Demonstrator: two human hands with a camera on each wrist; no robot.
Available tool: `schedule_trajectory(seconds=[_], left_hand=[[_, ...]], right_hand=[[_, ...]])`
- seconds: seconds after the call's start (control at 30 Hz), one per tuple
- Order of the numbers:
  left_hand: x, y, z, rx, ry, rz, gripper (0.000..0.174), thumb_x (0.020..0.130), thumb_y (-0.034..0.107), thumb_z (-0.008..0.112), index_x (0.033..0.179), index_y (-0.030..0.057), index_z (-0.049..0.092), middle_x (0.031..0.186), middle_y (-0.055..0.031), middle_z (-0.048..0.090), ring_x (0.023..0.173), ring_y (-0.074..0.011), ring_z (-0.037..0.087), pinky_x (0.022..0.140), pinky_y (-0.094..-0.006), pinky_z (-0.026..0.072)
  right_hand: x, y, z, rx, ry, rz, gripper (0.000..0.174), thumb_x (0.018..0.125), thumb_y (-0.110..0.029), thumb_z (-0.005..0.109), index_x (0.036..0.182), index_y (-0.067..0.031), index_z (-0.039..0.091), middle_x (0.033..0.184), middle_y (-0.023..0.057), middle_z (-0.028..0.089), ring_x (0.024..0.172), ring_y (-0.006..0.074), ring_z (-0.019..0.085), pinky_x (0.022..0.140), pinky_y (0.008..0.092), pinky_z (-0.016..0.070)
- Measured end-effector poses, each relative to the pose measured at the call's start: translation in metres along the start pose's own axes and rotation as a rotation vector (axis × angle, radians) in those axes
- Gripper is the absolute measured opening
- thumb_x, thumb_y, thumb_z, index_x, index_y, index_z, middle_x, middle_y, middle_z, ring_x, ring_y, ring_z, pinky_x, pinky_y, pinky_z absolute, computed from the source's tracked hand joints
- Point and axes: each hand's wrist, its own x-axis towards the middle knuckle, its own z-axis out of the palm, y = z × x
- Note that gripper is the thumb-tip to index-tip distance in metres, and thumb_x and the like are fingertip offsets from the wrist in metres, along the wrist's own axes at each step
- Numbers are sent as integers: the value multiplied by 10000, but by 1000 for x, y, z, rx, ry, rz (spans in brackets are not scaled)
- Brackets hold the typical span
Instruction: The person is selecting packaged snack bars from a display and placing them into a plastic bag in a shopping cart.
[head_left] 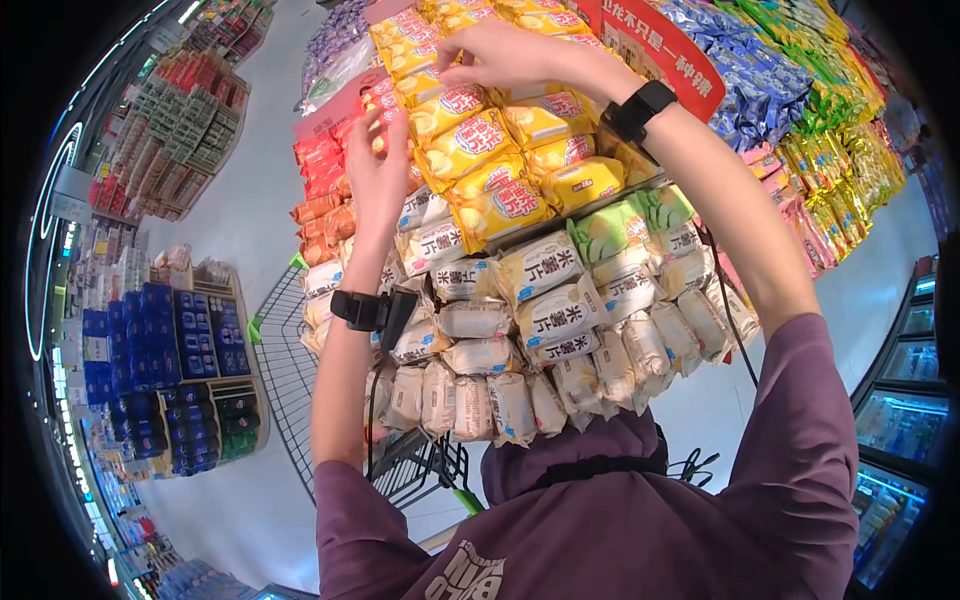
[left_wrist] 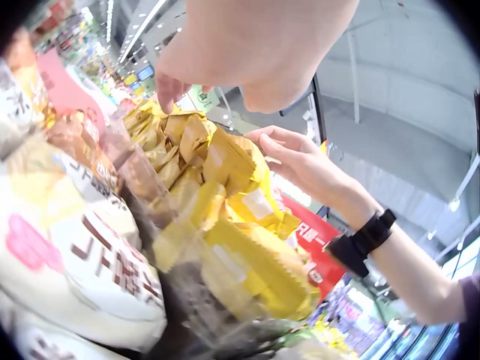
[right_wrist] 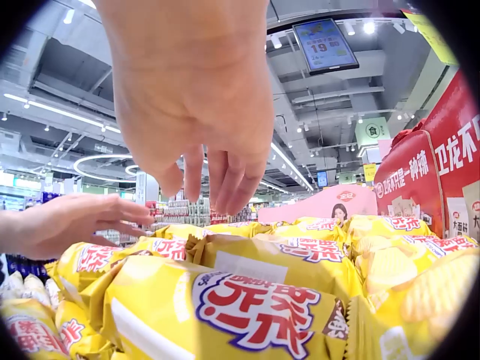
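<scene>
Yellow chip bags (head_left: 465, 135) with red and white lettering stand in rows in the middle of a display. Over them hangs my right hand (head_left: 505, 55), its fingers pointing loosely down with nothing between them; the right wrist view shows this hand (right_wrist: 199, 112) above the bag tops (right_wrist: 255, 300). My left hand (head_left: 380, 170) is raised at the left side of the yellow rows, near the red packs (head_left: 318, 165), fingers relaxed and holding nothing. In the left wrist view the left hand (left_wrist: 255, 49) is above the yellow bags (left_wrist: 225, 172), partly cut off by the frame.
White snack packs (head_left: 550, 290) are stacked along the near side of the display, with green packs (head_left: 625, 225) among them. A wire shopping cart (head_left: 285, 340) stands at the left. Blue bags (head_left: 745, 85) and a red sign (head_left: 660, 60) are at the right.
</scene>
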Motion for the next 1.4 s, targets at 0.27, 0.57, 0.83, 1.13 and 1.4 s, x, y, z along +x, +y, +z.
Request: schedule_trajectory(seconds=[0.27,0.57,0.83,1.13,1.4], left_hand=[[17,-3,12,276,-209,208,634,977,392,521,1377,-96,454,1167,-335,620,1078,-394,641,953,-428,463],[11,22,8,354,-251,131,625,979,422,520,1358,-74,493,1259,-312,590,1199,-388,575,1021,-407,425],[-29,41,7,672,-265,710,569,873,339,688,1266,-51,559,1291,-254,584,1262,-387,503,1052,-474,387],[-28,43,12,636,-407,731,499,815,121,727,1277,-1,583,1206,-136,649,1054,-316,580,914,-421,475],[-32,36,14,657,-367,811,527,829,105,708,1329,36,554,1324,-121,597,1164,-316,554,974,-422,449]], right_hand=[[-5,-6,28,-226,-204,85,367,1020,-288,444,1228,-4,550,1021,221,667,990,421,617,866,491,480],[-11,-3,5,-59,-74,60,331,991,-275,518,1126,10,622,997,214,683,955,370,663,855,440,519],[-70,-7,-54,-119,-255,131,379,774,-172,784,1067,24,643,928,155,693,897,286,675,818,393,537],[-97,-17,-41,-177,-244,162,499,721,-180,825,1156,-30,635,1045,156,649,1013,335,616,884,421,493],[-109,-4,-43,-164,-38,17,410,798,-103,754,1176,-4,628,987,170,682,892,325,653,811,418,526]])
